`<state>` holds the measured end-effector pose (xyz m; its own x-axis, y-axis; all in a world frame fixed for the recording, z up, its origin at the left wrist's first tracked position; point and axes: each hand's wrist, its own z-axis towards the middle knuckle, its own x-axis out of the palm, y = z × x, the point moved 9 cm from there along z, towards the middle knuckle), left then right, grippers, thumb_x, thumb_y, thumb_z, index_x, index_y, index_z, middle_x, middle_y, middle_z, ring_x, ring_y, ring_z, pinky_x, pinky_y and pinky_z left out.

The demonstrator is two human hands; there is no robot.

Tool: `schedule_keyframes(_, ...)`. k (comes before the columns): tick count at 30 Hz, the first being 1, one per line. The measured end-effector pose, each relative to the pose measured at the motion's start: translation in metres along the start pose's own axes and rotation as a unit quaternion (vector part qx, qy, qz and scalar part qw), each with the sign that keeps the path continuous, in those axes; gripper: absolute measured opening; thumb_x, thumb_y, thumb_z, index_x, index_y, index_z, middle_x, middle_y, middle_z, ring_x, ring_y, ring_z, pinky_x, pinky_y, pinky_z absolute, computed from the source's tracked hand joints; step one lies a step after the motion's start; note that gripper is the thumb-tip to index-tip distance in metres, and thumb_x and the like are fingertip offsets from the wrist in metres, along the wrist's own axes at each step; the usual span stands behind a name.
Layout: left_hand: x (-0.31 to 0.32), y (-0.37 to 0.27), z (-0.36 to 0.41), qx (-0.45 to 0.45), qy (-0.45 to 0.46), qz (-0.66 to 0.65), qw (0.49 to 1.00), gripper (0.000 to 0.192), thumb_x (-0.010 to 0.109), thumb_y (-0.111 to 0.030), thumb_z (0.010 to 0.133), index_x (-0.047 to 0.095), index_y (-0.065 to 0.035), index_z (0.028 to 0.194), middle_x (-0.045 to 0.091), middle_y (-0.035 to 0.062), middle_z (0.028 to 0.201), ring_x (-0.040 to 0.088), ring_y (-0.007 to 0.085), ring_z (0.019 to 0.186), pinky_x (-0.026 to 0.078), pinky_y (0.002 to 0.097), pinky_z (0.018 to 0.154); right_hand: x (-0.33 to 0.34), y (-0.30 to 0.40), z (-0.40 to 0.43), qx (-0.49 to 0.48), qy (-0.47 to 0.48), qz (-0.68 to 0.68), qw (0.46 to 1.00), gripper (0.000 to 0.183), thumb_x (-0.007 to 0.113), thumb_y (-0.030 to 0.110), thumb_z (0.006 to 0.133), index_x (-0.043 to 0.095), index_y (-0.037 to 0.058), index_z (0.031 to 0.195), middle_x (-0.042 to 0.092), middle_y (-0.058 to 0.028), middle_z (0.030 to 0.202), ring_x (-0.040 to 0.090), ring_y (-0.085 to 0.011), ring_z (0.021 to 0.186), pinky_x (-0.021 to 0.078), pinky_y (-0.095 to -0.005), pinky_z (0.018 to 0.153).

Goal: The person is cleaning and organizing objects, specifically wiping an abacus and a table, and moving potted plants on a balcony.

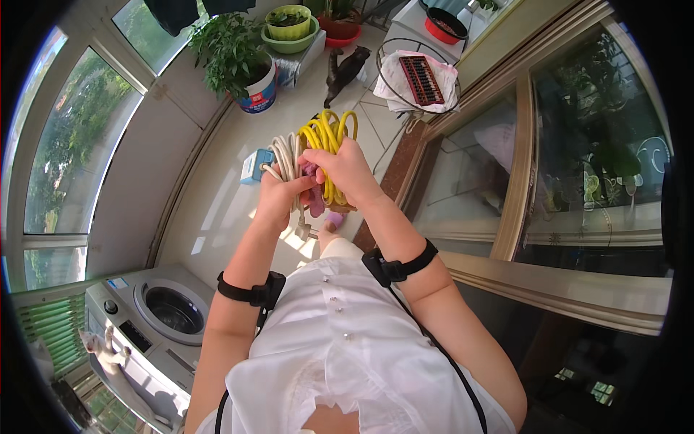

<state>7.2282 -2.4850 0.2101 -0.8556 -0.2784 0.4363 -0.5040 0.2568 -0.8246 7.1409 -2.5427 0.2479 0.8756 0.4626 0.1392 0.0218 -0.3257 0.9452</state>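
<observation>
Both of my hands are raised together in front of my body. My left hand [281, 195] grips a coiled white power cable [284, 152], whose plug [302, 232] hangs below the coil. At the left of that coil is a blue and white box-like piece [257, 166]. My right hand [349, 171] is closed around a coiled yellow cable or hose [327, 133]. Between the two coils, a pinkish-purple fabric strip [315, 202] passes by my fingers. The fingers partly hide it, so I cannot tell how it is fastened.
A black cat [347, 70] is on the tiled floor ahead. Potted plants [230, 54] line the far left. On the right, an abacus [421, 80] lies on cloth atop a round wire stand beside sliding glass doors [520, 163]. A white cat [114, 361] lies by the washing machine [157, 320].
</observation>
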Motion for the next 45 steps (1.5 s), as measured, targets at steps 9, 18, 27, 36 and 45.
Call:
schedule_keyframes(9,0.037,-0.039,0.113,-0.028,-0.043,-0.018,0.999,0.016,0.061,0.001,0.069,0.055,-0.0008,0.084,0.055,0.0051,0.063,0.049,0.0116,0.044,0.040,0.0249,0.041,-0.101,0.060,0.071,-0.015,-0.067,-0.030,0.997,0.015,0.061,0.012,0.076,0.059,-0.0015,0.082,0.062,-0.0070,0.068,0.051,-0.0096,0.044,0.0414,-0.0235,0.042)
schedule_keyframes(18,0.085,-0.096,0.205,-0.005,0.037,0.004,0.999,0.016,0.063,-0.003,0.069,0.057,-0.0020,0.083,0.057,0.0033,0.067,0.051,0.0093,0.049,0.040,0.0223,0.045,-0.152,0.144,0.130,-0.048,-0.098,-0.082,0.991,0.013,0.062,0.013,0.078,0.056,0.0013,0.080,0.053,-0.0012,0.058,0.046,-0.0082,0.044,0.0381,-0.0239,0.044)
schedule_keyframes(27,0.081,-0.145,0.313,-0.047,0.042,0.008,0.998,0.008,0.065,-0.005,0.071,0.058,-0.0029,0.075,0.055,0.0026,0.060,0.048,0.0085,0.046,0.036,0.0224,0.042,-0.176,0.175,0.226,0.034,-0.046,-0.213,0.975,0.023,0.066,0.017,0.072,0.059,-0.0011,0.085,0.057,-0.0045,0.063,0.054,-0.0114,0.054,0.0428,-0.0271,0.051)
schedule_keyframes(36,0.086,-0.144,0.425,-0.127,0.093,0.072,0.985,0.012,0.062,-0.003,0.072,0.057,-0.0025,0.083,0.057,0.0024,0.070,0.050,0.0070,0.051,0.038,0.0204,0.044,-0.186,0.246,0.322,-0.053,-0.121,-0.659,0.740,0.032,0.066,0.021,0.069,0.049,0.0042,0.092,0.063,-0.0149,0.076,0.062,-0.0321,0.073,0.0488,-0.0406,0.063)
schedule_keyframes(45,0.123,-0.127,0.526,-0.184,0.046,0.112,0.975,0.010,0.065,-0.002,0.070,0.057,-0.0014,0.076,0.053,0.0033,0.059,0.046,0.0101,0.042,0.036,0.0244,0.039,-0.274,0.270,0.402,-0.159,-0.223,-0.640,0.718,0.032,0.065,0.022,0.072,0.050,0.0095,0.097,0.062,-0.0113,0.078,0.061,-0.0316,0.071,0.0474,-0.0423,0.059)
